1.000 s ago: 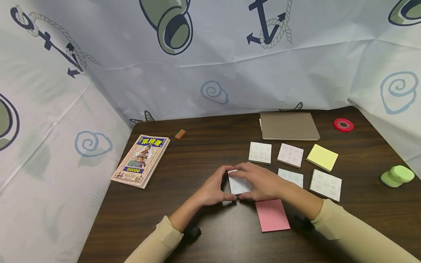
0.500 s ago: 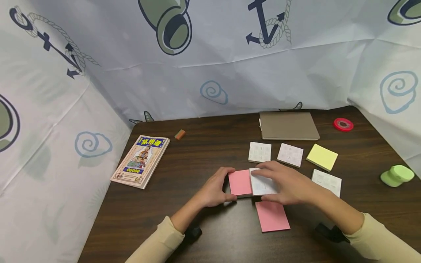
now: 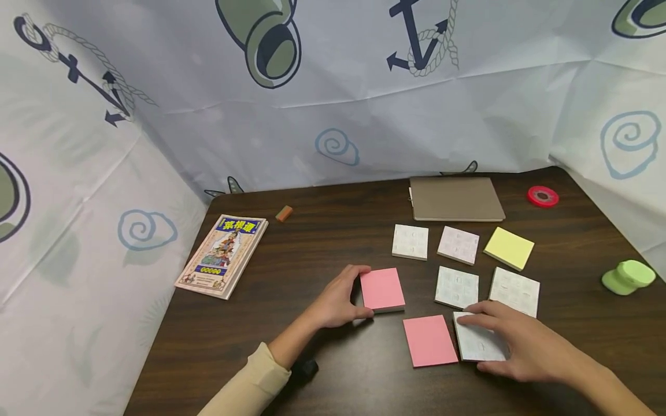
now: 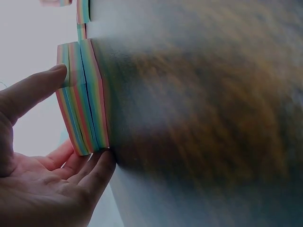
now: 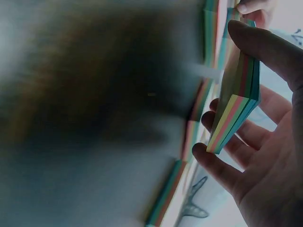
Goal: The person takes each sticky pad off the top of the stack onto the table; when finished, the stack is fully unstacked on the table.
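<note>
Right hand (image 3: 525,352) has carried white-topped pad (image 3: 478,345) off pink-topped stack (image 3: 382,289), now pinches it low over table (image 3: 312,254), beside loose pink pad (image 3: 429,340). Left hand (image 3: 338,300) still grips stack, thumb and fingers on edges. Pads square, soft paper, rainbow-striped sides; sorting seems to advance

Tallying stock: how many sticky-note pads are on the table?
8: left hand grips one, right hand another, one between, five behind.

Curtained recording booth (image 3: 364,104), dark desk (image 3: 322,242)
</note>
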Motion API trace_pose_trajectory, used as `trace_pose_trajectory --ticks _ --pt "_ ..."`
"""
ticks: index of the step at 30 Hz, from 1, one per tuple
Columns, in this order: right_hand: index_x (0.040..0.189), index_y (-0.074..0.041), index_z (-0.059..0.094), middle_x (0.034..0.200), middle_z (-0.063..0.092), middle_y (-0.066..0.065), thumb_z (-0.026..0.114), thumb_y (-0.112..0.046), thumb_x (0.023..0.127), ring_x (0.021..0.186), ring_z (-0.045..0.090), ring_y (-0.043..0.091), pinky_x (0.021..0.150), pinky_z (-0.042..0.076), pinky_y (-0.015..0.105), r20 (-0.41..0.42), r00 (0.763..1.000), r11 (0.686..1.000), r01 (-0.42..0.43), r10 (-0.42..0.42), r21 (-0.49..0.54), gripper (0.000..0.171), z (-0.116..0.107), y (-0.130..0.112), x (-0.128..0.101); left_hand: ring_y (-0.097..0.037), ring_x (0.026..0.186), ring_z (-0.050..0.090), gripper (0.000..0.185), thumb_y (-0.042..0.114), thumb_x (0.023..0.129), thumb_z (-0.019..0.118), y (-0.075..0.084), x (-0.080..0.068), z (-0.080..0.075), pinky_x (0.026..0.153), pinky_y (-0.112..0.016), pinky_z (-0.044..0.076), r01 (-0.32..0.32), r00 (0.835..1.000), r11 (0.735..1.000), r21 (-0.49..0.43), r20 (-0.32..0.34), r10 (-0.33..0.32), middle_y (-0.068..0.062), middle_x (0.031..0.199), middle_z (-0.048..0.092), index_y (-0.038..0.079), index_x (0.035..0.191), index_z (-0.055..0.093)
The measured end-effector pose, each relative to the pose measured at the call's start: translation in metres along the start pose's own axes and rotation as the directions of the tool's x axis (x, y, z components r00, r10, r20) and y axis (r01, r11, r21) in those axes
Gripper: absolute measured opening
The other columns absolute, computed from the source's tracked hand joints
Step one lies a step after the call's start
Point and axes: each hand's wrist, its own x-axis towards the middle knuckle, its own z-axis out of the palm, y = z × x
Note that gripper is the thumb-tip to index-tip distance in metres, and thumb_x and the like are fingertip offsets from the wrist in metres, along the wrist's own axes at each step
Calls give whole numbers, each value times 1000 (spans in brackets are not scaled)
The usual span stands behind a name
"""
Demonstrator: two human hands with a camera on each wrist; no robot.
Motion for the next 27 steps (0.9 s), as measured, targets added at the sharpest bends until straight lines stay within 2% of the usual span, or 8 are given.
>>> trace_pose_trajectory --ticks 8,18,21,24,27 --pt "124 -26 66 120 57 -7 86 -53 67 102 56 12 94 30 11 -48 999 1000 18 -19 -22 66 11 6 -12 -22 125 48 81 20 73 87 -1 -1 -1 106 -42 37 -7 1000 1000 -4 5 7 -7 134 51 5 140 44" --pt "122 -27 66 125 58 -2 85 -53 69 107 56 18 98 26 11 0 1000 998 6 -6 -70 62 11 5 -13 -22 126 48 80 19 74 87 -2 0 0 106 -42 36 -11 1000 1000 -12 5 12 -6 135 50 6 140 44" --pt "121 -27 67 124 58 -5 84 -52 70 106 57 15 94 38 18 23 1000 996 2 0 -86 59 5 2 -10 -23 125 48 80 20 73 87 -3 0 1 105 -43 37 -13 1000 1000 -7 5 13 -6 134 50 6 140 44" --pt "119 -25 68 120 59 -10 84 -50 71 102 59 12 84 49 30 30 999 995 -9 12 -96 56 -4 -1 -2 -23 125 48 80 20 73 87 -3 -1 1 105 -43 37 -8 1000 1000 -8 6 8 -7 134 51 6 140 44" --pt "116 -21 70 115 60 -13 85 -42 73 98 61 8 77 53 36 4 1000 995 -16 17 -94 51 -13 -5 13 -22 125 48 80 19 73 87 -2 -1 0 105 -43 37 -2 1000 1000 -13 7 2 -6 134 51 6 140 44"
